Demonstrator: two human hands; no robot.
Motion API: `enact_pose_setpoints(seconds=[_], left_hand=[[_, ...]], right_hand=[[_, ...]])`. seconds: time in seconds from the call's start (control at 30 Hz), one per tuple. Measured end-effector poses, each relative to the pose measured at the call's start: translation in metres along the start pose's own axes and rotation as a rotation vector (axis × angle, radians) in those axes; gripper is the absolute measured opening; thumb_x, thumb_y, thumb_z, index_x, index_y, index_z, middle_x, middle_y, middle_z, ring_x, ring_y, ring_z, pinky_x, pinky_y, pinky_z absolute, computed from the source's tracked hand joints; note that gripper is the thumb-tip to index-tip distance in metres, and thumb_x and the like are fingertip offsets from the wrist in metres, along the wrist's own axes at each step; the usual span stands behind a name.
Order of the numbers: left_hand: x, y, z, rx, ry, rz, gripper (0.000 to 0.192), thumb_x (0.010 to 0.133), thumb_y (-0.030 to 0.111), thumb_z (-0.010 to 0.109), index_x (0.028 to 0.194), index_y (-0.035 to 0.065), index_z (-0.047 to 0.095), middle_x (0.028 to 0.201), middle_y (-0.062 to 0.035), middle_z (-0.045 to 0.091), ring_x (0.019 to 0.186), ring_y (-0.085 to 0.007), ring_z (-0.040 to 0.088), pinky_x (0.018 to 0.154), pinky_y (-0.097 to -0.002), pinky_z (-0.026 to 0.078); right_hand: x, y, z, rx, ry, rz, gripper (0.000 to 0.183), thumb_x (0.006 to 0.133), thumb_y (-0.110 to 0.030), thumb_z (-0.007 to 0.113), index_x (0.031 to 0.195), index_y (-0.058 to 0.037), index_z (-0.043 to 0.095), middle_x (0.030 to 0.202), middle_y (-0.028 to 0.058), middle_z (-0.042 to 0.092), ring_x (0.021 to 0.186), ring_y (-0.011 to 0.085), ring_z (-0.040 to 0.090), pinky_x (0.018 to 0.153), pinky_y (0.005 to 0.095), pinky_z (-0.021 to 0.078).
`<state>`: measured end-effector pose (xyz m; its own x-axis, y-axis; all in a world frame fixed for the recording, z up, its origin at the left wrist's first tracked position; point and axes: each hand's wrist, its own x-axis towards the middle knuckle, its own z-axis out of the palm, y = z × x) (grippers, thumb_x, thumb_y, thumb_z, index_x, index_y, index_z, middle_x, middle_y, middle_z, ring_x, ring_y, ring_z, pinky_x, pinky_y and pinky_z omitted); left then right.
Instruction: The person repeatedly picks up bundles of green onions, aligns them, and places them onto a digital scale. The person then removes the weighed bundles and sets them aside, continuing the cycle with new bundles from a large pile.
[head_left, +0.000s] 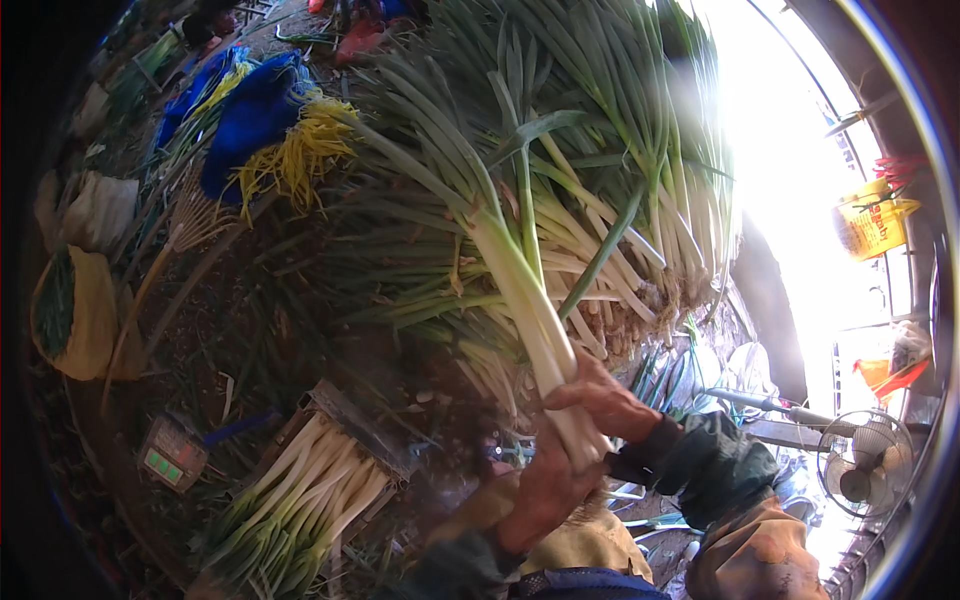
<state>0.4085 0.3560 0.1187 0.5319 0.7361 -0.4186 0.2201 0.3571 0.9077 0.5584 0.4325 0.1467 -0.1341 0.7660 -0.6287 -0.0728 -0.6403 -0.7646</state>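
A small bunch of thick leeks or large green onions (517, 300) is held up in front of me, white stems low and green leaves spreading up and away. My left hand (551, 476) is wrapped around the white base near the roots. Just above it, my right hand (611, 401) grips the same stems, its thumb across the front. Behind them lies a large heap of leeks (600, 97), with roots towards the right. Trimmed leeks (315, 480) with pale stems lie in a metal cradle (367, 431) at the lower left.
A digital scale display (171, 454) stands beside the cradle. Farther left are a leaf rake (187, 217), blue cloth (251, 120) with yellow ties (300, 150), and sacks (90, 315). To the right are a fan (862, 465) and a hanging yellow bag (874, 221). Loose leaves litter the ground.
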Motion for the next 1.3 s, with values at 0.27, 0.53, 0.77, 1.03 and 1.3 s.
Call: enact_pose_setpoints(seconds=[0.27,0.53,0.77,1.03,1.3], left_hand=[[0.031,-0.004,-0.083,-0.336,0.354,-0.053,0.043,0.094,0.020,0.058,0.127,-0.0063,0.049,0.103,-0.0069,0.058,0.082,-0.0098,0.052,0.070,-0.0255,0.046],[0.106,0.012,-0.065,-0.725,0.444,0.015,0.067,0.086,0.016,0.066,0.140,-0.0054,0.032,0.136,-0.0167,0.040,0.118,-0.0220,0.046,0.085,-0.0310,0.045],[0.157,-0.003,-0.051,0.430,0.811,0.411,0.057,0.073,0.012,0.070,0.123,-0.0046,0.048,0.117,-0.0249,0.051,0.108,-0.0400,0.050,0.096,-0.0484,0.039],[0.198,-0.091,-0.059,0.387,0.646,0.225,0.023,0.080,0.017,0.058,0.098,0.0027,0.062,0.086,-0.0205,0.060,0.083,-0.0397,0.059,0.075,-0.0488,0.046],[0.114,-0.076,-0.225,0.012,1.016,0.056,0.032,0.082,0.017,0.062,0.106,-0.0045,0.059,0.097,-0.0280,0.061,0.093,-0.0445,0.058,0.080,-0.0504,0.046]], right_hand=[[-0.115,0.015,-0.026,0.581,-0.187,0.183,0.075,0.065,-0.034,0.076,0.126,-0.0031,0.044,0.084,0.0124,0.055,0.068,0.0223,0.058,0.059,0.0337,0.0492],[-0.170,0.034,-0.015,1.064,-0.244,0.375,0.075,0.066,-0.033,0.074,0.126,0.0011,0.044,0.074,0.0129,0.052,0.061,0.0211,0.052,0.053,0.0338,0.0461],[-0.193,0.051,-0.035,0.669,-0.163,0.425,0.070,0.060,-0.027,0.079,0.117,0.0039,0.051,0.082,0.0160,0.060,0.069,0.0248,0.062,0.059,0.0379,0.0517],[-0.213,0.138,-0.096,0.176,0.313,0.616,0.065,0.062,-0.015,0.078,0.117,0.0056,0.050,0.093,0.0158,0.063,0.079,0.0265,0.064,0.067,0.0385,0.0536],[-0.126,0.154,-0.030,-0.008,0.178,0.598,0.070,0.062,-0.012,0.078,0.123,0.0035,0.046,0.099,0.0158,0.062,0.086,0.0258,0.062,0.073,0.0390,0.0521]])
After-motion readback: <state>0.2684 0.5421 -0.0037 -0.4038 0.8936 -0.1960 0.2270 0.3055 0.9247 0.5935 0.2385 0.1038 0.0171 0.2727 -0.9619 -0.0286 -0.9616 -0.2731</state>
